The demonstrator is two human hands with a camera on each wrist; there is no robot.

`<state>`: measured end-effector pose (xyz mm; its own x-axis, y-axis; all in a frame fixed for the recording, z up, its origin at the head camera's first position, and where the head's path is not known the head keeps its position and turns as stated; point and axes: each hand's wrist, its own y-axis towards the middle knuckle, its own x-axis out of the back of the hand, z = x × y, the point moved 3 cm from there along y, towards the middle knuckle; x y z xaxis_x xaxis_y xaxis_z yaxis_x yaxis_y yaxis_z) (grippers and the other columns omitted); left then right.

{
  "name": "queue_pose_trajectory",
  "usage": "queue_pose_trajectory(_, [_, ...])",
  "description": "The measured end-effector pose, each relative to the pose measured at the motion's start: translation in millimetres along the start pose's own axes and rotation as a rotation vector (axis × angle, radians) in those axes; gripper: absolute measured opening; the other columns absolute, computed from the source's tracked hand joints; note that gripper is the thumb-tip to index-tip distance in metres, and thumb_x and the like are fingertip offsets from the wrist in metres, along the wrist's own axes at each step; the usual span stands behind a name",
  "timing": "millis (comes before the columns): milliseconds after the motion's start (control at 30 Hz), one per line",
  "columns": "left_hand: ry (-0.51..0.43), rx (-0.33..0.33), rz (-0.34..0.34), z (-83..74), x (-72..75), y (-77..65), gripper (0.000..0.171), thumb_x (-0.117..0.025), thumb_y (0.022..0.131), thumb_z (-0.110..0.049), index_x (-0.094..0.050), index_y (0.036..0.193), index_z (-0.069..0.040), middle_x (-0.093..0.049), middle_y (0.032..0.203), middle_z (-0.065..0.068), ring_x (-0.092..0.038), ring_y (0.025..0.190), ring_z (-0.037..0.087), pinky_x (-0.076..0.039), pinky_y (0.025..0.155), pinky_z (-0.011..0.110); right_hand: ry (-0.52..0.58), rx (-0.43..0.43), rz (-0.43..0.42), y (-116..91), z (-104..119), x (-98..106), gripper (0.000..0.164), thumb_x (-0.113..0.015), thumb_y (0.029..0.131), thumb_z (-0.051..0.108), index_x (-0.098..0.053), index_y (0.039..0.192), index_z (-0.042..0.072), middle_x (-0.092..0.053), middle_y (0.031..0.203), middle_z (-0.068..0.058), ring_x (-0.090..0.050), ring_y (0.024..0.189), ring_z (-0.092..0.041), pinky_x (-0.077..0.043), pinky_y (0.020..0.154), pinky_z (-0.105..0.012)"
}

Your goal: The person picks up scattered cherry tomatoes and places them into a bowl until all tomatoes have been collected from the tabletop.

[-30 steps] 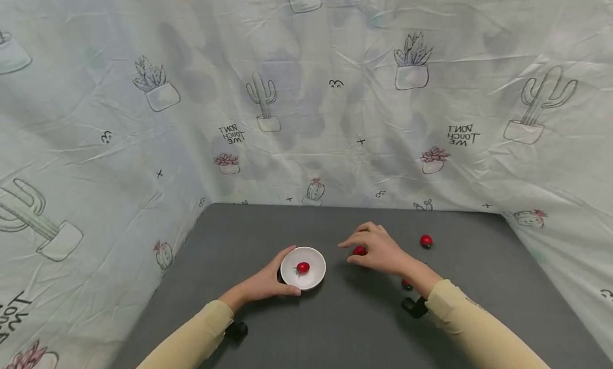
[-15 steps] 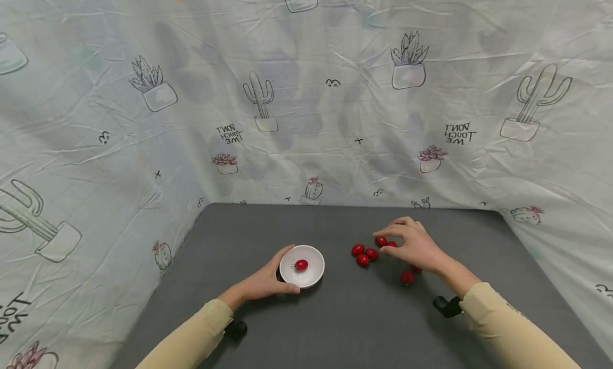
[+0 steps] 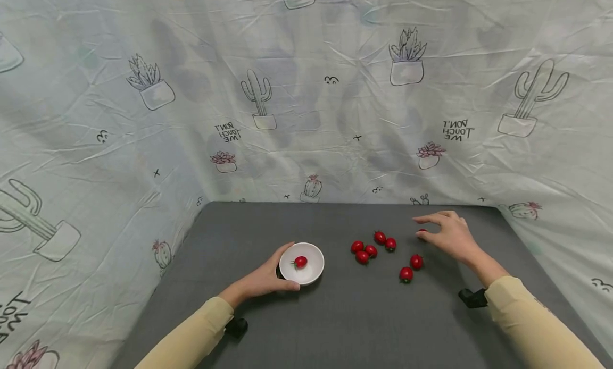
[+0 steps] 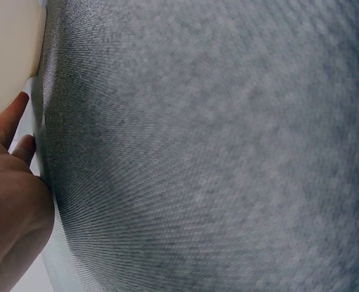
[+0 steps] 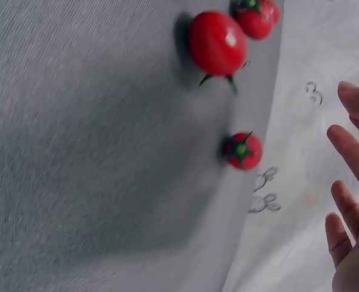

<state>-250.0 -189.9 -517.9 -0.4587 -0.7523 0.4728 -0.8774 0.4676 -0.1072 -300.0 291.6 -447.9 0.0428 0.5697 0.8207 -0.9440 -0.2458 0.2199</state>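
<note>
A small white bowl [image 3: 313,273] stands on the grey table with one cherry tomato [image 3: 300,262] inside. My left hand [image 3: 265,277] holds the bowl from its left side, thumb at the near rim and fingers around the far side. At the right, my right hand [image 3: 452,236] hovers with thumb and fingers spread apart. A partly hidden cherry tomato [image 3: 422,233] lies close to those fingertips, and the right wrist view shows a tomato [image 5: 244,151] on the table, apart from the hand [image 5: 356,182].
Several cherry tomatoes [image 3: 362,257] lie grouped between the bowl and my right hand. Two more tomatoes [image 3: 406,274] sit closer to me on the right. A patterned cloth [image 3: 335,161] hangs behind the dark grey table [image 3: 335,326].
The right hand has moved rightward across the tomatoes, uncovering several that it hid before. My left hand stays on the bowl, which has hardly moved.
</note>
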Motion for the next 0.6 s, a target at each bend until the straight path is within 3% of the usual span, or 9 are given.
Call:
queue_pose_trajectory(433, [0.007,0.003,0.000,-0.8,-0.9,1.3,0.111,-0.089,0.081,-0.039,-0.017,0.164,-0.024,-0.028,0.162,0.002,-0.028,0.147,0.024,-0.024,0.116,0.057,-0.088,-0.112,0.052,3.4,-33.9,-6.4,0.050,-0.074,0.094,0.030,-0.066,0.135,0.004,-0.058,0.136,-0.030,-0.033,0.130,-0.054,-0.020,0.099,-0.071])
queue_pose_trajectory(600, [0.012,0.003,-0.005,0.8,-1.0,2.4,0.111,-0.089,0.081,-0.039,-0.017,0.164,-0.025,-0.029,0.161,0.002,-0.029,0.147,0.024,-0.024,0.116,0.057,-0.084,-0.138,0.065,4.9,-44.2,-11.4,0.054,-0.074,0.094,0.036,-0.065,0.136,0.004,-0.059,0.134,-0.029,-0.034,0.129,-0.054,-0.021,0.097,-0.070])
